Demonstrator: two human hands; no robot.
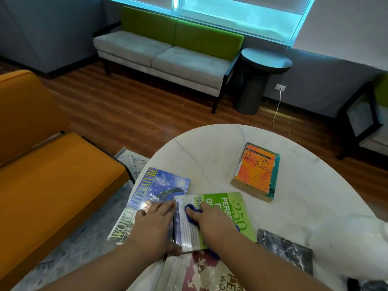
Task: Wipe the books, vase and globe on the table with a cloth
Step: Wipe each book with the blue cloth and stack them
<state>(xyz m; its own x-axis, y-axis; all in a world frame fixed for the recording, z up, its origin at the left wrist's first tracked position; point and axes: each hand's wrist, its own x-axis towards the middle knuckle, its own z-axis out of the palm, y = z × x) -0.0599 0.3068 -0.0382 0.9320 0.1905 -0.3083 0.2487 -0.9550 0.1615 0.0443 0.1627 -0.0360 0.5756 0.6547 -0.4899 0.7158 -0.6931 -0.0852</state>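
Note:
A green book (228, 204) lies on the white marble table (212, 156), overlapping a blue "World Literature" book (147, 192). My right hand (214, 223) presses a blue cloth (191, 211) onto the green book's cover, fingers curled over the cloth. My left hand (153, 225) lies flat across the blue book and holds the green book's left edge. An orange book (256, 171) rests on a teal one further back. A dark book (289, 248) and a red-and-white book (201, 271) lie near me. A white vase (352, 248) stands at the right. No globe is in view.
An orange sofa (42, 164) stands left of the table, close to its edge. A grey-and-green bench (168, 53) and a round dark side table (258, 76) stand by the far wall. A patterned rug (73, 248) covers the wooden floor below.

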